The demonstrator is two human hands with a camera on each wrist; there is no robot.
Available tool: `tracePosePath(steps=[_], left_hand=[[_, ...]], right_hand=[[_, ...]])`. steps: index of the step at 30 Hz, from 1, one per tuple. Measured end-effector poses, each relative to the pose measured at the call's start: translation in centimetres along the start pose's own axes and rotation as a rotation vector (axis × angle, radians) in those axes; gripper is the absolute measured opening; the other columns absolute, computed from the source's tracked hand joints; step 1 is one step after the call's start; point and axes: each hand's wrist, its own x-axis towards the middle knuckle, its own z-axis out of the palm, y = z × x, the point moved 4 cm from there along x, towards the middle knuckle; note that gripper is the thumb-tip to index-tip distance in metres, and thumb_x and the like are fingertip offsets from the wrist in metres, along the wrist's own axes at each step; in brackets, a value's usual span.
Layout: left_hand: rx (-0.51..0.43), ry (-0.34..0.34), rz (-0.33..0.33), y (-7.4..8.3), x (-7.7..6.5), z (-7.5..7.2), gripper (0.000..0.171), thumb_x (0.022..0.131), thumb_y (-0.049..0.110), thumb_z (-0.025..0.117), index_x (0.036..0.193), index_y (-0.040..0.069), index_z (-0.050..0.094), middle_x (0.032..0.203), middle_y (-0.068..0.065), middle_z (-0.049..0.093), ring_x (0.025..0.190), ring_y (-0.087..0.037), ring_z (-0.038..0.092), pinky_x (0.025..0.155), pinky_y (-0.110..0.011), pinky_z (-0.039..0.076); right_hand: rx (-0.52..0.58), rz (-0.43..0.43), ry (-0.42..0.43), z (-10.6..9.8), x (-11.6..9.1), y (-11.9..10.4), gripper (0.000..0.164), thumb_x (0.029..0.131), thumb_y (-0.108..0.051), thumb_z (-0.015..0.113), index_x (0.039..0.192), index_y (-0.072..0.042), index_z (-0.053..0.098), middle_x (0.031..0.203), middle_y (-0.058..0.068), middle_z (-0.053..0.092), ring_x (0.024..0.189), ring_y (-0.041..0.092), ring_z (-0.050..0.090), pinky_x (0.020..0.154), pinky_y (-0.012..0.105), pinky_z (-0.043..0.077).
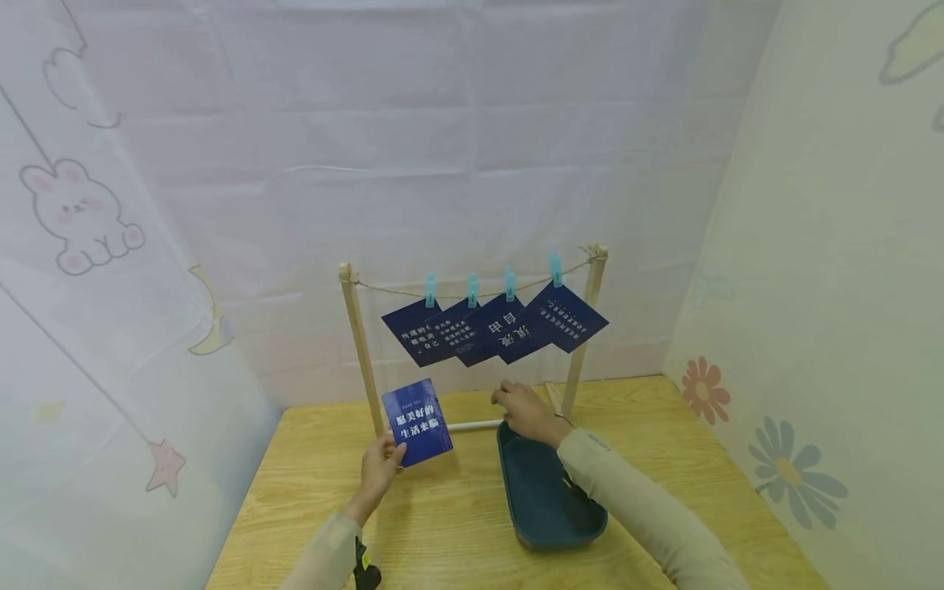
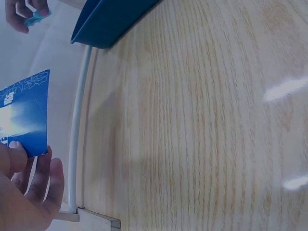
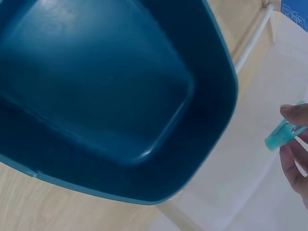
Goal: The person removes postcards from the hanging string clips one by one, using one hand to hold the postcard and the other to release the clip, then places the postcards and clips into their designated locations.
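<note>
Tabletop [image 1: 295, 492], beneath both hands: pale, wood-grained, with a sheen that shows as white glare in the left-wrist view. Wooden frame [image 1: 361, 352], beyond the hands: slim, straight-edged posts, a smooth white rod [image 1: 475, 425] low between them, and a thin, rough cord [image 1: 391, 289] tied near their tops. Basin [image 3: 96, 62], below the right hand [image 1: 529, 410]: dark teal, round-cornered and smooth-walled, probably moulded plastic. Hung cards [image 1: 413, 332], above and beyond the hands: four navy rectangles, overlapping and tilted, each held near a corner by one of the light-blue pegs [image 1: 556, 270] on the cord.

Held card [image 1: 416, 422], in the left hand [image 1: 381, 467]: blue, flat, printed in white. The left hand pinches its lower edge near a corner, thumb on the printed face and fingers behind. Judged by its flatness and shine, it should prove light, fairly stiff and slightly slippery, apt to crease under hard pressure; the margin offers the best hold. Loose clip [image 3: 279, 136], pinched between thumb and fingers of the right hand: turquoise, glossy, seemingly plastic, likely light and springy, best gripped at the handle end.
</note>
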Motion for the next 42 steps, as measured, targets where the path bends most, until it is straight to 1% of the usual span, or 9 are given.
tracePosePath(steps=[5, 12, 16, 19, 22, 26, 34, 38, 42], left_hand=[[0.046, -0.023, -0.008, -0.4, -0.2, 0.1, 0.015, 0.095, -0.002, 0.062, 0.101, -0.016, 0.059, 0.083, -0.022, 0.064, 0.07, -0.029, 0.065, 0.061, -0.041, 0.059], [0.068, -0.067, -0.007, -1.2, -0.6, 0.1, 0.01, 0.093, -0.005, 0.062, 0.096, -0.014, 0.059, 0.077, -0.02, 0.064, 0.061, -0.018, 0.059, 0.056, -0.036, 0.056], [0.085, -0.105, -0.027, -1.9, -0.9, 0.4, 0.01, 0.093, -0.004, 0.062, 0.097, -0.013, 0.059, 0.077, -0.014, 0.064, 0.062, -0.017, 0.06, 0.055, -0.032, 0.055], [0.098, -0.142, -0.06, -2.6, -1.3, 0.7, 0.011, 0.095, -0.001, 0.062, 0.098, -0.011, 0.06, 0.076, -0.011, 0.064, 0.064, -0.018, 0.061, 0.057, -0.034, 0.055], [0.077, -0.19, -0.087, -3.1, -1.8, 1.0, 0.013, 0.096, 0.0, 0.061, 0.099, -0.012, 0.058, 0.077, -0.011, 0.064, 0.066, -0.022, 0.062, 0.06, -0.04, 0.056], [0.056, -0.25, -0.094, -3.4, -2.6, 1.3, 0.013, 0.096, -0.001, 0.06, 0.099, -0.013, 0.057, 0.077, -0.013, 0.063, 0.067, -0.024, 0.062, 0.061, -0.045, 0.056], [0.078, -0.324, -0.116, -4.4, -3.4, 1.3, 0.01, 0.095, -0.002, 0.061, 0.091, -0.01, 0.056, 0.07, -0.009, 0.063, 0.059, -0.014, 0.057, 0.055, -0.036, 0.055], [0.066, -0.348, -0.137, -4.8, -3.8, 1.4, 0.012, 0.094, -0.002, 0.061, 0.093, -0.013, 0.056, 0.069, -0.01, 0.064, 0.057, -0.013, 0.058, 0.054, -0.034, 0.056], [0.047, -0.367, -0.154, -5.1, -4.2, 1.4, 0.013, 0.094, -0.001, 0.062, 0.092, -0.012, 0.056, 0.069, -0.01, 0.063, 0.057, -0.012, 0.058, 0.054, -0.032, 0.057]], right_hand=[[0.0, 0.028, -0.03, 1.1, -0.7, 0.8, 0.031, 0.08, 0.008, 0.074, 0.109, -0.002, 0.069, 0.099, 0.009, 0.057, 0.088, 0.027, 0.06, 0.075, 0.039, 0.053], [-0.029, 0.065, -0.089, 2.5, -1.8, 1.9, 0.035, 0.078, 0.012, 0.067, 0.109, -0.006, 0.069, 0.101, 0.008, 0.057, 0.093, 0.029, 0.059, 0.08, 0.041, 0.052], [-0.02, 0.071, -0.106, 3.2, -2.3, 2.2, 0.035, 0.078, 0.012, 0.067, 0.11, -0.005, 0.069, 0.102, 0.008, 0.057, 0.094, 0.028, 0.059, 0.082, 0.041, 0.052], [0.007, 0.076, -0.114, 3.4, -2.7, 2.1, 0.035, 0.078, 0.013, 0.067, 0.11, -0.003, 0.069, 0.102, 0.009, 0.056, 0.094, 0.03, 0.058, 0.081, 0.043, 0.052], [0.023, 0.078, -0.13, 3.7, -3.0, 2.0, 0.035, 0.079, 0.014, 0.067, 0.111, -0.001, 0.068, 0.104, 0.011, 0.056, 0.095, 0.031, 0.057, 0.081, 0.044, 0.052], [0.015, 0.092, -0.16, 4.2, -3.4, 2.0, 0.035, 0.081, 0.014, 0.067, 0.112, -0.003, 0.068, 0.106, 0.011, 0.055, 0.097, 0.031, 0.058, 0.08, 0.042, 0.052], [-0.01, 0.149, -0.228, 5.1, -4.1, 2.2, 0.037, 0.082, 0.012, 0.069, 0.115, -0.005, 0.068, 0.12, 0.017, 0.057, 0.111, 0.034, 0.058, 0.089, 0.043, 0.052], [0.012, 0.169, -0.235, 5.6, -4.3, 2.7, 0.035, 0.083, 0.011, 0.069, 0.115, -0.003, 0.065, 0.116, 0.017, 0.059, 0.108, 0.034, 0.058, 0.086, 0.043, 0.052], [-0.009, 0.173, -0.223, 6.5, -4.5, 3.3, 0.03, 0.084, 0.01, 0.07, 0.11, -0.003, 0.063, 0.103, 0.013, 0.06, 0.096, 0.029, 0.061, 0.08, 0.039, 0.053]])
